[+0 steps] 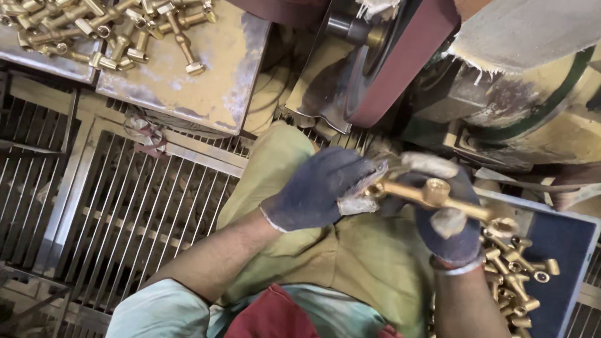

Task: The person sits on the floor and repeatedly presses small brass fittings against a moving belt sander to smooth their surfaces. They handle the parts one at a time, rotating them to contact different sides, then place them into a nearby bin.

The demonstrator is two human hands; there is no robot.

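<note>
Between both gloved hands (382, 197), brass fitting (432, 193)

The brass fitting (432, 193) looks like polished yellow metal, smooth and glossy. Each hand, left (319, 188) and right (447, 219), wears a dark blue knitted cloth glove, matt, with frayed whitish fingertips. At eleven o'clock, duller brass pieces (113, 31) lie on a scratched, stained metal tray (206, 75). At one o'clock the sanding belt (400, 62) shows a rough, matt maroon surface. The floor grate (125, 206) is dusty bare metal.

Long brass fitting (432, 194) (shiny), held level
</note>
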